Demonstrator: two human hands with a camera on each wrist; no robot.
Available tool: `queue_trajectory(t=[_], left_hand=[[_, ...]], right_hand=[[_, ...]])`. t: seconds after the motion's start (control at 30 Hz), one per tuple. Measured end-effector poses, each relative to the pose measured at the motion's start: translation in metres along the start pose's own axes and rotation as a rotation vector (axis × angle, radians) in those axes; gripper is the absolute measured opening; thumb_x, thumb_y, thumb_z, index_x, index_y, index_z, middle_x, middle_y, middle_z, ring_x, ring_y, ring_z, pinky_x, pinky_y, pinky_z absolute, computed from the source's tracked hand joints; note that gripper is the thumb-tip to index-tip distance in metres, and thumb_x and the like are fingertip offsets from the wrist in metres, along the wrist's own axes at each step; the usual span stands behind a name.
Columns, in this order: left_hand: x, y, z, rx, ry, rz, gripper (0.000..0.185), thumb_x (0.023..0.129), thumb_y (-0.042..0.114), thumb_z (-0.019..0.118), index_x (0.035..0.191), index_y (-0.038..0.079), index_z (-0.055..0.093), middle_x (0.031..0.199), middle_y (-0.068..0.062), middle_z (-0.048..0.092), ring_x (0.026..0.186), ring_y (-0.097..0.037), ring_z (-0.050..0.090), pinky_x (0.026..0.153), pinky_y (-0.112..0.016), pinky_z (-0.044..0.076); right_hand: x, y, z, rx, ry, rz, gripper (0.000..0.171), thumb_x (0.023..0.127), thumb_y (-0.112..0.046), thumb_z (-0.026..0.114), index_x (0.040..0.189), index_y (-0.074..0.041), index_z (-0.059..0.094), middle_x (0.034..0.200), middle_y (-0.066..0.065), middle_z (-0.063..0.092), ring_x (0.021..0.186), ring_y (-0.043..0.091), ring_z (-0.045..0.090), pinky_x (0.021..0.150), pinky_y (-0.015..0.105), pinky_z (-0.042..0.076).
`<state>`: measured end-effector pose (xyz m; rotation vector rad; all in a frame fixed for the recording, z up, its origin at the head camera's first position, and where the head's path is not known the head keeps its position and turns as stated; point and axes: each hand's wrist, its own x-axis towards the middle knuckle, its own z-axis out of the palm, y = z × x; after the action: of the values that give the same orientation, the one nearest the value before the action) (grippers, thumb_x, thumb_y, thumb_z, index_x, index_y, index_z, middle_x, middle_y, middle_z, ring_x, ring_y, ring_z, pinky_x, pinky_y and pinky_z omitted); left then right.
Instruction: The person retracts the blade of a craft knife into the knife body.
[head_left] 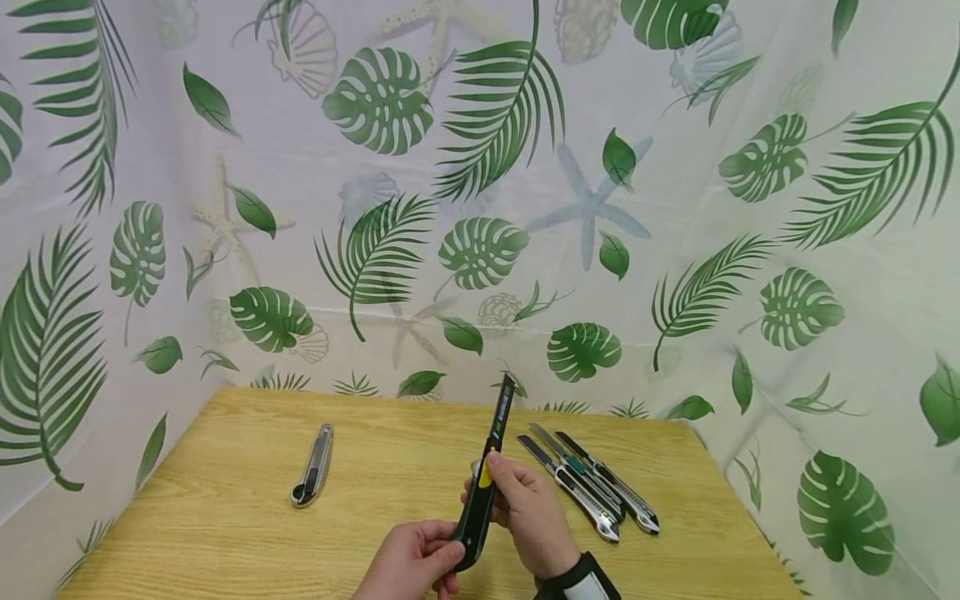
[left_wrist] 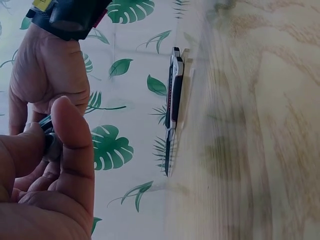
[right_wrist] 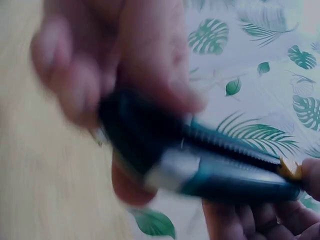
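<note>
"One black knife (head_left: pixel 480 498) is in play, is it? Where?"

"Held above the near part of the table (head_left: pixel 225 517), slanting, its narrow dark end pointing up and slightly right in the head view. Small lettering runs along that end."

"And the grip?"

"Closed around it on both sides. The left hand (head_left: pixel 411 557) pinches the bottom of the handle between thumb and fingers. The right hand (head_left: pixel 531 512) grips higher up, its thumb at the yellow slider (head_left: pixel 485 475). A black and white wristband (head_left: pixel 577 579) circles that wrist."

"What lies around them?"

"Well to the left, a silver knife (head_left: pixel 312 467) lies by itself on the table. To the right, three knives (head_left: pixel 585 493) lie close together, blades out, pointing away and leftward; one shows some green."

"And behind?"

"A pale sheet (head_left: pixel 285 167) with green leaves, shells and starfish hangs at the back and both sides."

"Do the wrist views help?"

"The left one shows the pinch up close. The right one is partly blurred."
</note>
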<state>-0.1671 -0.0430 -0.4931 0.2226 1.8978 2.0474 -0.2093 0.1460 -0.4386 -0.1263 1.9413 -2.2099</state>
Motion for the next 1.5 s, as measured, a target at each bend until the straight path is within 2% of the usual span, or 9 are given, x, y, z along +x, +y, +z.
queue_trajectory(t=[0.1,0.23,0.37,0.47,0.57,0.7,0.9,1.27,1.5], left_hand=[[-0.001,-0.001,0.001,0.001,0.001,0.000,0.032,0.106,0.011,0.068,0.129,-0.011,0.069,0.096,-0.012,0.080,0.066,-0.011,0.067,0.062,-0.023,0.058],[-0.002,-0.001,0.002,0.010,0.011,-0.007,0.031,0.105,0.010,0.068,0.128,-0.011,0.069,0.094,-0.012,0.080,0.065,-0.011,0.067,0.063,-0.024,0.058],[-0.002,-0.001,0.002,0.018,0.023,-0.016,0.031,0.105,0.010,0.068,0.129,-0.010,0.069,0.094,-0.012,0.080,0.064,-0.011,0.067,0.063,-0.024,0.058],[-0.001,-0.002,0.001,0.020,0.032,-0.014,0.030,0.106,0.009,0.067,0.128,-0.011,0.069,0.095,-0.013,0.080,0.064,-0.011,0.068,0.063,-0.025,0.059],[-0.001,-0.003,-0.001,0.019,0.045,-0.010,0.029,0.106,0.010,0.067,0.127,-0.011,0.069,0.097,-0.014,0.081,0.065,-0.012,0.068,0.062,-0.026,0.059],[-0.001,-0.002,-0.004,-0.017,0.062,-0.006,0.028,0.106,0.011,0.068,0.124,-0.010,0.067,0.097,-0.012,0.081,0.068,-0.013,0.069,0.062,-0.027,0.059],[-0.004,0.001,-0.006,-0.065,0.070,0.009,0.023,0.104,0.010,0.070,0.118,-0.008,0.064,0.094,-0.009,0.080,0.069,-0.014,0.069,0.062,-0.026,0.059],[-0.006,0.001,-0.003,-0.046,0.082,0.029,0.022,0.103,0.009,0.071,0.116,-0.008,0.065,0.092,-0.010,0.080,0.067,-0.014,0.068,0.060,-0.026,0.059],[-0.006,-0.001,-0.004,-0.030,0.116,0.033,0.022,0.103,0.009,0.071,0.117,-0.007,0.066,0.094,-0.012,0.080,0.067,-0.015,0.068,0.059,-0.028,0.059]], right_hand=[[0.000,0.002,0.001,0.058,-0.046,0.022,0.051,0.105,-0.053,0.064,0.121,-0.005,0.072,0.101,0.001,0.079,0.098,0.015,0.080,0.091,0.033,0.064],[0.001,0.003,0.002,0.068,-0.072,0.029,0.048,0.106,-0.052,0.062,0.120,-0.006,0.071,0.102,0.000,0.080,0.098,0.014,0.080,0.091,0.033,0.064],[0.000,0.004,0.003,0.078,-0.081,0.031,0.040,0.108,-0.040,0.064,0.124,-0.004,0.070,0.104,0.001,0.080,0.100,0.014,0.080,0.092,0.032,0.064],[-0.001,0.006,0.004,0.076,-0.111,0.031,0.038,0.109,-0.028,0.065,0.134,0.000,0.065,0.110,0.001,0.079,0.105,0.013,0.078,0.096,0.031,0.062],[-0.002,0.007,0.004,0.076,-0.169,0.028,0.041,0.107,-0.016,0.065,0.143,0.004,0.058,0.118,0.002,0.078,0.113,0.013,0.076,0.101,0.030,0.059],[-0.002,0.008,0.001,0.109,-0.284,0.023,0.056,0.102,0.000,0.067,0.154,0.003,0.047,0.128,0.000,0.073,0.124,0.013,0.072,0.109,0.030,0.056],[-0.002,0.010,-0.004,0.167,-0.411,0.000,0.064,0.100,0.010,0.063,0.158,0.001,0.039,0.133,-0.001,0.068,0.131,0.012,0.067,0.114,0.030,0.052],[-0.004,0.012,-0.007,0.165,-0.391,-0.002,0.063,0.100,0.008,0.065,0.157,-0.003,0.042,0.131,-0.002,0.069,0.128,0.011,0.068,0.111,0.029,0.054],[-0.005,0.007,-0.007,-0.008,-0.349,-0.007,0.070,0.099,-0.002,0.073,0.161,-0.002,0.040,0.130,0.000,0.070,0.123,0.016,0.067,0.102,0.029,0.056]])
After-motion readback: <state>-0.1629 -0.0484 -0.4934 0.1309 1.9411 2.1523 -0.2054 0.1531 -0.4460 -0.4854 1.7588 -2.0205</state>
